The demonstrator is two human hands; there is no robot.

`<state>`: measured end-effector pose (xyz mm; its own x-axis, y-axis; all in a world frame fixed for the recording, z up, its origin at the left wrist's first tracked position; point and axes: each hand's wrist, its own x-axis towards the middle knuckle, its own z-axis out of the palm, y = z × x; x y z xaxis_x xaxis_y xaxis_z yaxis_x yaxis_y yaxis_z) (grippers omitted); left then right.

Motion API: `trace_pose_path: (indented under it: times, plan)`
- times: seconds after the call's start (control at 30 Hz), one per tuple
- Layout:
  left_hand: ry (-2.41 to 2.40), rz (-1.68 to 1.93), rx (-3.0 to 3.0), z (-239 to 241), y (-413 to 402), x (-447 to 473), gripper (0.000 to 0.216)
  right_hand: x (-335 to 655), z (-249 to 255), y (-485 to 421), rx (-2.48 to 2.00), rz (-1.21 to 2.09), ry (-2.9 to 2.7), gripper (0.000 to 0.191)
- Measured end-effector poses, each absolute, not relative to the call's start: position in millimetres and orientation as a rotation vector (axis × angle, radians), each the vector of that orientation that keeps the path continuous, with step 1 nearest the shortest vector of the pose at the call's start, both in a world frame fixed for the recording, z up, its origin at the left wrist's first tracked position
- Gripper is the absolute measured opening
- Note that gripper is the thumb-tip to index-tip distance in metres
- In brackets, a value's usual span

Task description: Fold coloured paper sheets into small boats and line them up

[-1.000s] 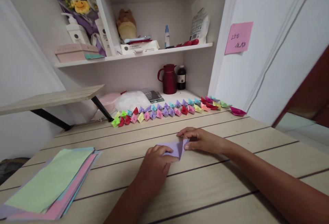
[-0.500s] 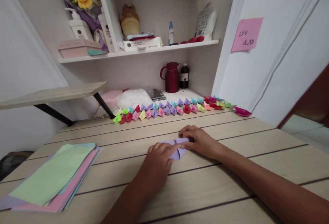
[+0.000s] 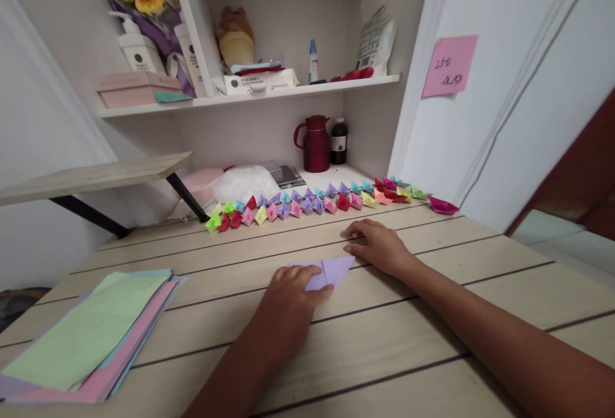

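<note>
A lilac sheet of paper [image 3: 332, 270], partly folded to a point, lies flat on the wooden table [image 3: 394, 341]. My left hand [image 3: 288, 299] rests on its left part, fingers curled down and pressing it to the table. My right hand [image 3: 378, 244] lies just to the right of the paper's tip, fingers bent and together, touching the paper's edge or the table beside it. Behind the hands runs a long row of small folded paper boats [image 3: 312, 202] in several colours.
A stack of coloured paper sheets [image 3: 91, 335] lies at the table's left front. Behind the row stand a red jug [image 3: 316, 144], a dark bottle [image 3: 339, 141] and a white bag [image 3: 246, 183]. A shelf [image 3: 250, 95] with bottles and boxes hangs above. A pink note [image 3: 449, 66] sticks on the right wall.
My right hand has slid right and back, off the top of the lilac paper to its tip. My left hand stays pressing the paper's left part.
</note>
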<state>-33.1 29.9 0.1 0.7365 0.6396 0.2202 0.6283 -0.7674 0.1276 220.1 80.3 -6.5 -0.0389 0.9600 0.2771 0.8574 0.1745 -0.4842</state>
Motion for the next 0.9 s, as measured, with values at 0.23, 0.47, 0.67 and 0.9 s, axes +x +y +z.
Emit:
trace_pose_path:
  times: [0.23,0.47,0.67,0.9]
  plan:
    - [1.012,0.385,2.911,4.8,27.3,-33.3,0.043,219.4,5.2,70.1,-1.692,0.356,-1.994,0.042]
    - [1.047,0.397,2.992,2.5,24.9,-34.0,0.043,203.7,3.0,61.5,-1.623,0.333,-2.186,0.027]
    - [1.045,0.462,3.049,-6.2,27.7,-35.7,0.041,198.3,-0.5,58.5,-1.345,0.907,-1.948,0.026]
    - [1.105,0.601,2.864,-9.1,26.4,-30.9,0.040,191.8,-2.1,56.1,-1.210,1.086,-1.801,0.039]
